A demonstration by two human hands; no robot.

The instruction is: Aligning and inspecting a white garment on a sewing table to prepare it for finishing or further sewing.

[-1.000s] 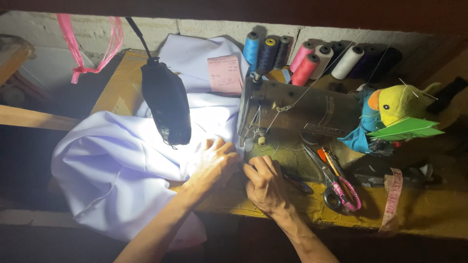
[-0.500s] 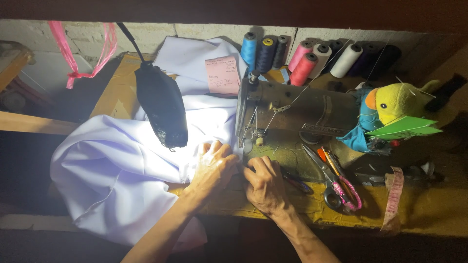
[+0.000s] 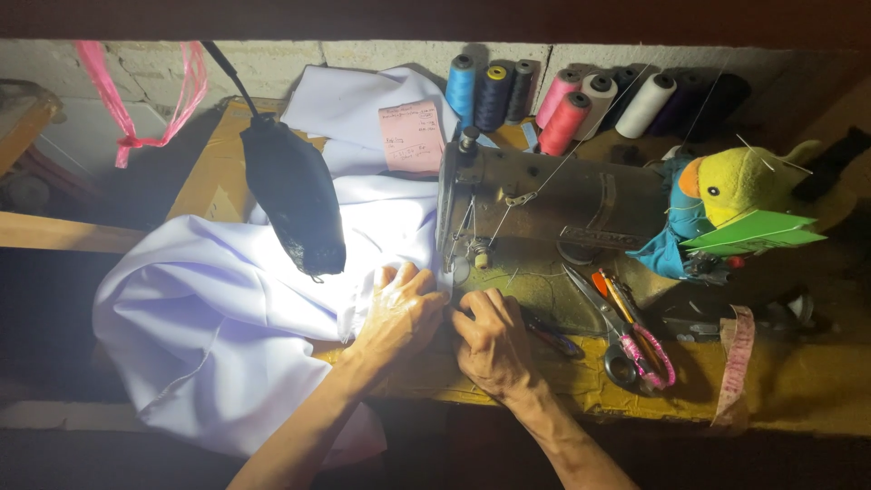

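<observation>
1. At nine o'clock in the view, a pink ribbon [image 3: 136, 100] hung against the pale wall, and a wooden beam [image 3: 63, 234] crossed below it.
2. The white cloth [image 3: 209, 318] lay heaped from eight o'clock toward the middle, draped over the front edge of the yellow table [image 3: 817, 381]. Compared with the pictures a moment earlier, its folds had hardly shifted; at most it had crept slightly toward the needle.
3. A black lamp [image 3: 295, 204] hung over the cloth at about ten o'clock and lit a bright patch beneath its head.
4. The left hand [image 3: 404, 313] lay flat and unclenched on the cloth, fingers spread, pressing its edge just beside the machine's foot. It had stayed in much the same spot, which suggested slow, steady feeding rather than repositioning.
5. The right hand [image 3: 494, 340], at six o'clock, rested knuckles up on the machine bed with fingers curled toward the cloth's edge; whether it pinched the cloth could not be told.
6. The old sewing machine [image 3: 553, 204] stood at centre, with thread cones [image 3: 567, 122] lined up at twelve o'clock behind it.
7. Scissors [image 3: 608, 331] with a pink-wrapped handle lay at four o'clock.
8. A yellow stuffed bird [image 3: 739, 181] sat at two o'clock, and a tape measure [image 3: 737, 363] hung off the table's front below it.
</observation>
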